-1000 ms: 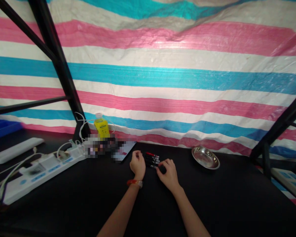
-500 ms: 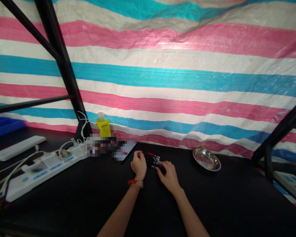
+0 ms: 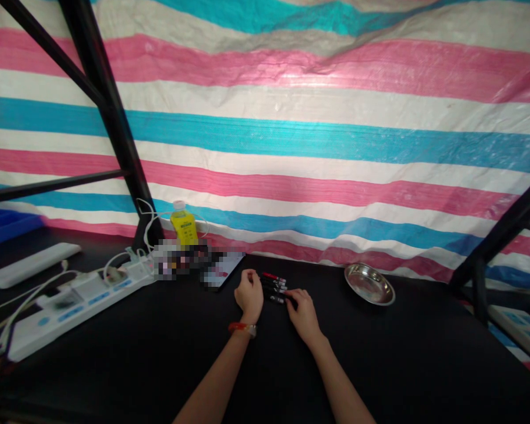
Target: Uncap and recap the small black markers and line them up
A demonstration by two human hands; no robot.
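Several dark pens (image 3: 274, 285) with red and white tips lie side by side on the black table (image 3: 159, 353). My left hand (image 3: 249, 294) rests just left of them, its fingers curled into a loose fist. My right hand (image 3: 302, 311) sits at the right end of the row, fingers bent, fingertips pinching the nearest pen. A red band circles my left wrist.
A steel dish (image 3: 370, 284) lies to the right. A yellow bottle (image 3: 184, 224) stands at the back left beside a white power strip (image 3: 70, 300) with cables. A striped tarp (image 3: 291, 147) closes the back. Black frame bars (image 3: 110, 123) rise at left and right.
My right hand has shifted slightly along the near pen. The left hand stays put. The view has drifted a little.
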